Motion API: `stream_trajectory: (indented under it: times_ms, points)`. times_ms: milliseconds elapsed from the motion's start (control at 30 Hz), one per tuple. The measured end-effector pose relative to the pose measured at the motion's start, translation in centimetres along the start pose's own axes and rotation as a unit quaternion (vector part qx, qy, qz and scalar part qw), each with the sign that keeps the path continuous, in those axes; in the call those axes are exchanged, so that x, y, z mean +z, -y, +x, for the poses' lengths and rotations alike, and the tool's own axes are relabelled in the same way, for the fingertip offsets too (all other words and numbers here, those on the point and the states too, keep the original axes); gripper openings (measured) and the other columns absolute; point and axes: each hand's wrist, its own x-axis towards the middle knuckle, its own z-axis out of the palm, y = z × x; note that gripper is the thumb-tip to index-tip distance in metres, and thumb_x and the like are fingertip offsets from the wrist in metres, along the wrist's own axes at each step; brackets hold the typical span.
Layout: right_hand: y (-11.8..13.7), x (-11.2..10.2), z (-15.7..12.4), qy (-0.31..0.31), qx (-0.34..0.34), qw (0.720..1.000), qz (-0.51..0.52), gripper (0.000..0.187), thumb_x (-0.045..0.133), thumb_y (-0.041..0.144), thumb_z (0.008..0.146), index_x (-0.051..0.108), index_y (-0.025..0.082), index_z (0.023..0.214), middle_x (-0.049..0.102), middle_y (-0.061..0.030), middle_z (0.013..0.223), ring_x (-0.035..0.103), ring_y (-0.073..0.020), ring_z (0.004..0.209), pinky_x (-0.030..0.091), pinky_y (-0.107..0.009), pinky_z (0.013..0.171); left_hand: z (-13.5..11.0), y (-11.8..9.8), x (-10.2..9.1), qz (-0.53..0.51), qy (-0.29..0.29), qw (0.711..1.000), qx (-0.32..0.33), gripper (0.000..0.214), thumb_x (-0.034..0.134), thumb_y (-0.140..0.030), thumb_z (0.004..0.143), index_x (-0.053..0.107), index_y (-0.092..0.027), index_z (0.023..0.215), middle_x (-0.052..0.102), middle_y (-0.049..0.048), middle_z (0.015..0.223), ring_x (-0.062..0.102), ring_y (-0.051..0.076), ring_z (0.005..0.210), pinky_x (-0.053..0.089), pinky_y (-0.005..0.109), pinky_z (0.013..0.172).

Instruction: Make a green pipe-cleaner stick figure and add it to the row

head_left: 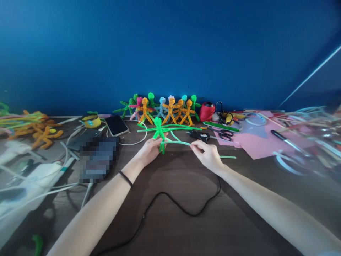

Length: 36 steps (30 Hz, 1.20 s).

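My left hand (151, 151) grips a bright green pipe-cleaner figure (159, 131) by its lower part, its round head pointing up. Between my hands runs a pale green pipe cleaner (177, 142), slightly arched. One end meets the figure at my left fingers; whether it is fastened there I cannot tell. My right hand (206, 153) pinches its other end between thumb and fingers. Behind the figure lie longer green pipe cleaners (183, 127). A short pale green piece (228, 157) rests just right of my right hand.
Several finished figures (170, 110) lean against the blue wall (170, 46). A black glue gun (199, 136) and scissors (226, 135) lie beyond my right hand. Pink paper (259, 140) is at right. Phones (116, 125) and white cables are at left; a black cord (162, 193) crosses in front.
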Motion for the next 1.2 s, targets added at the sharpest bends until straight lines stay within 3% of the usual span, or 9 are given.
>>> stream_trajectory:
  times_ms: [267,767,967,1100,1200]
  points:
    - [0.1,0.2,0.4,-0.011,-0.018,1.0,0.008,0.019,0.048,0.028,0.083,0.062,0.018,0.073,0.057,0.0021,0.05,0.05,-0.0086,0.043,0.038,-0.02,0.048,0.3,-0.2,0.1,0.006,-0.028,1.0,0.003,0.023,0.065,-0.005,0.069,0.07,-0.013,0.089,0.067,0.0022,0.072,0.058,0.007,0.068,0.042,0.016,0.064]
    - [-0.2,0.3,0.3,-0.004,-0.089,0.996,-0.017,0.015,0.052,0.023,0.082,0.065,0.019,0.075,0.068,0.0005,0.062,0.06,-0.0107,0.052,0.043,-0.02,0.054,0.3,-0.2,0.7,0.009,-0.062,0.998,0.01,0.026,0.058,-0.005,0.073,0.07,-0.015,0.094,0.068,0.003,0.072,0.057,0.009,0.062,0.044,0.02,0.063]
    - [-0.5,0.1,0.2,0.012,-0.061,0.998,-0.007,0.016,0.054,0.026,0.082,0.066,0.019,0.074,0.066,-0.0011,0.064,0.06,-0.0124,0.057,0.045,-0.023,0.057,0.5,-0.7,1.1,-0.002,-0.078,0.997,0.02,0.033,0.06,0.0,0.067,0.069,-0.018,0.094,0.069,0.001,0.074,0.057,0.007,0.059,0.046,0.018,0.061]
    - [0.5,-0.7,1.0,0.059,-0.035,0.997,0.021,0.014,0.057,0.03,0.079,0.064,0.019,0.076,0.065,-0.0043,0.072,0.058,-0.0161,0.069,0.045,-0.027,0.064,0.5,-1.4,1.4,0.026,-0.092,0.995,0.019,0.022,0.063,-0.001,0.065,0.072,-0.014,0.081,0.07,0.0016,0.074,0.057,0.006,0.059,0.044,0.016,0.061]
    - [1.8,-1.7,2.5,0.056,0.023,0.996,0.059,0.014,0.058,0.031,0.078,0.064,0.019,0.083,0.063,-0.0041,0.076,0.055,-0.0152,0.069,0.044,-0.027,0.062,0.3,-1.8,1.7,0.061,-0.092,0.993,0.04,0.018,0.067,-0.003,0.062,0.072,-0.013,0.076,0.07,0.0028,0.073,0.059,0.009,0.066,0.044,0.019,0.066]
